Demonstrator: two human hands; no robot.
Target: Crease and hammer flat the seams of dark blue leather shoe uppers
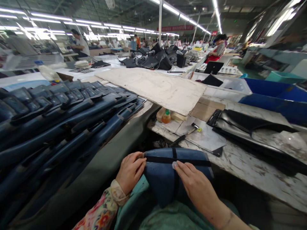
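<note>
Across my lap, over green cloth, lies a dark blue leather-like piece (159, 180) crossed by black straps (158, 158). My left hand (130, 169) is closed on its left edge, fingertips at the end of the long strap. On top of the piece, just below where the straps cross, my right hand (194, 180) rests with its fingers together and bent down. A small pale bit (174, 164) shows at those fingertips; what it is, I cannot make out. The right thumb is hidden.
Rows of blue leather-like pieces (72, 124) cover the left bench. A hammer (185, 135) and a small orange bottle (166, 117) stand near a beige board (155, 86). Black pieces (251, 127) lie right, before a blue bin (275, 95). People work farther back.
</note>
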